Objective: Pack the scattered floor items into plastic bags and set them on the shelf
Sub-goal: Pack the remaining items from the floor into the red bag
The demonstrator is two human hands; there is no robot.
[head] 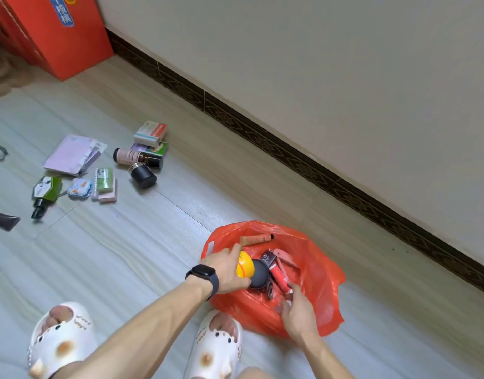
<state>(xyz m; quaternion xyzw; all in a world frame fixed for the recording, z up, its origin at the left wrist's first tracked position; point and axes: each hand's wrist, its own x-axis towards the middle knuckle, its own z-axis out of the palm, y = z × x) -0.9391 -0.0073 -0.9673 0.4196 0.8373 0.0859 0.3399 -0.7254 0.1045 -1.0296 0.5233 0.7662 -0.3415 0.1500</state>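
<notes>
An orange-red plastic bag [317,272] lies open on the floor by my feet. Inside it are a beige tube [256,238], a red tube [279,277], a dark round item [260,274] and small packets. My left hand [226,269], with a dark watch on the wrist, grips a yellow round container [245,268] over the bag's opening. My right hand [298,314] pinches the bag's near rim beside the red tube's end. Several items lie scattered at the left: a black jar [143,175], a pink bottle [127,155], small boxes [150,132], a green bottle [45,191] and lilac sachets [71,154].
A red carton [57,34] stands at the back left against the wall. A dark patterned skirting board [290,157] runs diagonally along the wall on the right. My white slippers [60,337] are at the bottom. A dark tube end [3,220] pokes in at the left edge.
</notes>
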